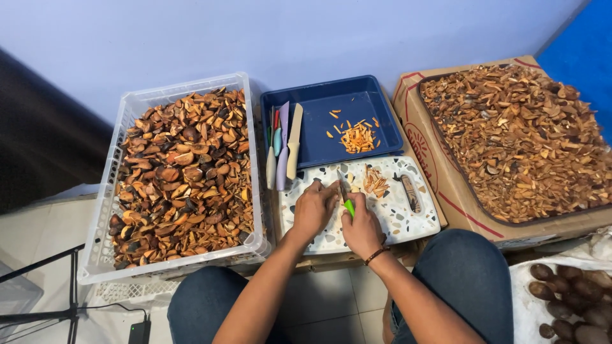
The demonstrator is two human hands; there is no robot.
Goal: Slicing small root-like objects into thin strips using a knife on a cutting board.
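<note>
My right hand point(361, 224) grips a green-handled knife point(346, 199) with its blade pointing away over a speckled white cutting board point(408, 220). My left hand point(313, 207) rests on the board beside the blade, fingers pressed on a small piece that I cannot make out. A little pile of orange slivers point(375, 182) lies on the board just beyond the knife. A blue tray point(319, 105) behind the board holds more orange slivers point(357, 136).
A white crate point(102, 223) of brown fruit halves stands at the left. A cardboard box point(433, 172) of brown shell scraps is at the right. Spare knives point(284, 150) lean on the tray's left edge. A small folded knife point(411, 193) lies on the board. Dark whole fruits point(567, 299) sit at lower right.
</note>
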